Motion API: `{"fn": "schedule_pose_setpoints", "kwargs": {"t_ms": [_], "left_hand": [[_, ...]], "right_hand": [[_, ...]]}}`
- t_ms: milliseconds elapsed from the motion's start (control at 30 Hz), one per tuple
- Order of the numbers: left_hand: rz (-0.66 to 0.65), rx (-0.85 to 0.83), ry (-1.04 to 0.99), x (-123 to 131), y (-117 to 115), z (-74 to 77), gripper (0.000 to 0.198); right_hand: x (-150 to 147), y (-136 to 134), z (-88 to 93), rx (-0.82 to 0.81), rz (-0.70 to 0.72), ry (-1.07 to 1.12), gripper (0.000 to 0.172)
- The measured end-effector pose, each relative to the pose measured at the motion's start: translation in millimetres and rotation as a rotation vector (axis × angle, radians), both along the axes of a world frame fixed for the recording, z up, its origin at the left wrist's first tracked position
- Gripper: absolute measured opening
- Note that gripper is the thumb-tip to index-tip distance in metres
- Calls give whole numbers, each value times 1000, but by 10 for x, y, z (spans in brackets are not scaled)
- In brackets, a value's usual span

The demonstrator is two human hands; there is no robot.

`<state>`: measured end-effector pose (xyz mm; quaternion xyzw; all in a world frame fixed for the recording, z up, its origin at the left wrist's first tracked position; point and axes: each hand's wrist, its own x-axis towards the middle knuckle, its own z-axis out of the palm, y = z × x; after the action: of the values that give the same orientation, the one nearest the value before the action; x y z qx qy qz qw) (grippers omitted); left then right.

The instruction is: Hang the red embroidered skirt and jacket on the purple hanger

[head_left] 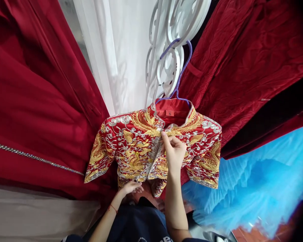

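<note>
A short-sleeved red jacket, thickly embroidered in gold and silver, hangs on a purple hanger. Inside its stand-up collar is a small tag with the letter S. My right hand is closed in a pinch on the jacket's front edge, just below the collar. Beneath that point the front edges lie close together down to the hem. Down at the hem, my left hand has its fingers loosely stretched out, near or touching the lower edge. A thin red string bracelet circles the left wrist.
The hanger hooks onto a white scrolled metal rack. Red garments hang to the left, one with a sparkling trim. A patterned dark red garment and blue ruffled tulle are at right. White fabric hangs behind.
</note>
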<state>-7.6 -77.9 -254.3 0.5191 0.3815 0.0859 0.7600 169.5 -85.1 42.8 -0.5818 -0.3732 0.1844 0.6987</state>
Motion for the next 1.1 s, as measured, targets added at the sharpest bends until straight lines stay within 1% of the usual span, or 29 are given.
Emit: {"fn": "schedule_pose_setpoints", "kwargs": {"t_ms": [33, 67, 100, 167, 233, 267, 300, 333, 367, 400, 433, 467, 500, 533, 567, 600, 633, 667, 700, 733, 767, 833, 867, 1000, 1100], "left_hand": [[-53, 1, -6, -20, 5, 122, 54], [-98, 4, -20, -44, 12, 275, 51], [-139, 18, -44, -75, 19, 461, 49], [-197, 70, -118, -163, 41, 924, 43], [-274, 237, -200, -293, 68, 1449, 45], [-283, 283, -224, -370, 80, 1702, 47], [-271, 334, -245, -451, 90, 1932, 47], [-213, 406, -253, -532, 96, 2131, 45], [-135, 497, -257, -609, 100, 2292, 42], [-19, 598, -283, -677, 104, 2416, 36], [122, 705, -307, -733, 111, 2508, 30], [279, 814, -324, -777, 125, 2573, 25], [439, 922, -324, -808, 149, 2617, 23], [590, 1033, -290, -829, 184, 2649, 26], [723, 1145, -218, -841, 230, 2670, 36], [828, 1250, -119, -846, 287, 2685, 52], [899, 1339, -17, -847, 351, 2693, 68], [930, 1400, 68, -845, 419, 2695, 81], [932, 1422, 120, -839, 487, 2689, 88], [908, 1404, 132, -831, 551, 2676, 90], [870, 1355, 116, -820, 609, 2657, 90], [808, 1224, 66, -797, 698, 2607, 83], [804, 1171, 55, -788, 728, 2579, 79], [856, 1052, 36, -795, 760, 2481, 66], [868, 968, 2, -828, 714, 2424, 58]], "right_hand": [[28, 8, -11, -22, -13, -40, 49], [57, 16, -22, -48, -31, -91, 51], [84, 23, -31, -77, -56, -153, 53], [131, 33, -44, -124, -142, -292, 59], [159, 35, -49, -149, -240, -403, 61], [167, 30, -50, -156, -276, -435, 61], [173, 21, -50, -158, -298, -454, 60], [180, 7, -49, -147, -301, -465, 58], [193, -13, -46, -122, -289, -476, 54], [216, -36, -42, -79, -269, -496, 49], [253, -64, -37, -18, -260, -528, 42], [307, -92, -32, 57, -278, -573, 36], [380, -121, -27, 138, -332, -625, 31], [471, -149, -24, 210, -417, -678, 27], [577, -174, -24, 263, -522, -722, 27], [692, -197, -27, 292, -622, -751, 31], [810, -217, -36, 298, -698, -768, 41], [923, -236, -48, 282, -735, -769, 54], [1025, -253, -64, 258, -733, -756, 67], [1110, -269, -84, 234, -701, -731, 77], [1176, -283, -105, 215, -653, -698, 83], [1255, -306, -151, 190, -561, -636, 85], [1276, -314, -174, 186, -537, -616, 85], [1374, -340, -253, 161, -545, -619, 91], [1531, -358, -278, 140, -494, -624, 96]]}}
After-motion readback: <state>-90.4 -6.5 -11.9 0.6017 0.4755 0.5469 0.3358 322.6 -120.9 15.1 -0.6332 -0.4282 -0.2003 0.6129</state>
